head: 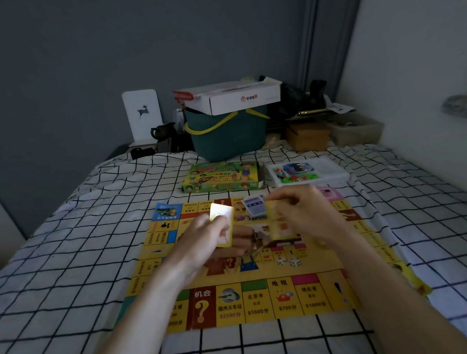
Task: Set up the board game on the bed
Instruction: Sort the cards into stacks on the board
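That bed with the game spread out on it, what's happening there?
A person is laying out a board game. The game board lies flat on the checked bed, with two dice on it. The left hand holds a stack of yellow cards; the right hand holds another card. The game box sits beyond.
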